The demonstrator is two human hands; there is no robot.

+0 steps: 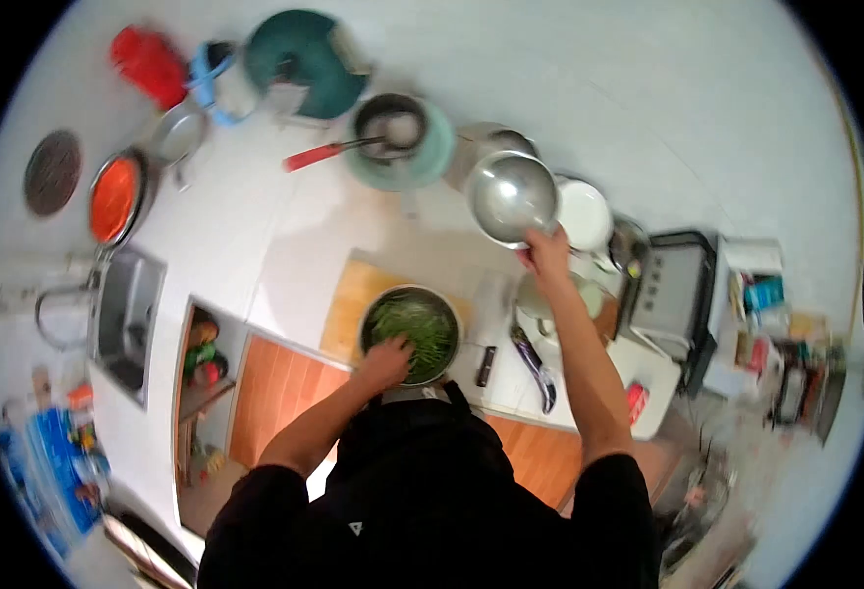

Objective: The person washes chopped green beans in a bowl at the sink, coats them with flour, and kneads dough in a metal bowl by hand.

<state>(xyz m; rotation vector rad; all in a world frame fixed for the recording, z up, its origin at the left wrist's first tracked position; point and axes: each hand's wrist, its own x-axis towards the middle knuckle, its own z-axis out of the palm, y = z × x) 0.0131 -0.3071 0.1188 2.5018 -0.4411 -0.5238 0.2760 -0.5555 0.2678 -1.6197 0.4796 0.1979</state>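
A metal bowl of cut green vegetables (422, 329) stands on a wooden cutting board (344, 304) near the counter's front edge. Over its left side is my left hand (386, 363), its fingers in or on the greens; what they grip is hidden. My right hand (546, 251) is stretched forward, pinching the near rim of a shiny, empty-looking metal bowl (513, 196). That bowl is beside a white plate (585, 215) and in front of a metal pot. To the right of the board lies a knife with a dark handle (486, 366).
An eggplant (533, 368) lies right of the knife. A toaster oven (670, 294) stands further right. A red-handled pan (390, 128) rests on a green basin (432, 169) at the back. The sink (128, 319) is at the left, near a bowl of orange food (115, 200).
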